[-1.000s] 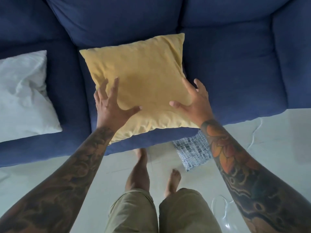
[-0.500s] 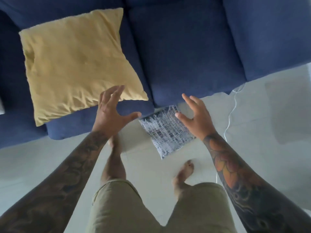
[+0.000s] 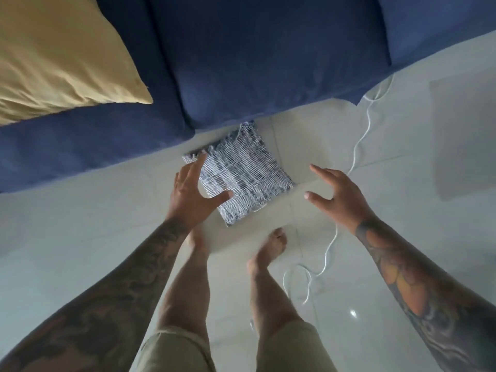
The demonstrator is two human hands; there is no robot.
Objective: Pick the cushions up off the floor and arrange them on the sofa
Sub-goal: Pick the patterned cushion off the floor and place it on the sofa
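A black-and-white woven cushion (image 3: pixel 245 173) lies flat on the pale tiled floor, one corner tucked at the foot of the blue sofa (image 3: pixel 257 57). My left hand (image 3: pixel 194 193) is spread over the cushion's left edge, fingers apart; whether it touches the fabric I cannot tell. My right hand (image 3: pixel 336 196) hovers open to the right of the cushion, a gap between them. A yellow cushion (image 3: pixel 59 55) rests on the sofa seat at the upper left.
A thin white cable (image 3: pixel 359 146) snakes over the floor from the sofa's right end down past my right foot (image 3: pixel 271 247). My bare feet stand just in front of the woven cushion. Glossy tiles (image 3: pixel 67 237) stretch left and right.
My hands left the yellow cushion on the sofa and dropped toward the woven cushion on the floor. My view swung down and right, so the floor cushion now sits between my hands.
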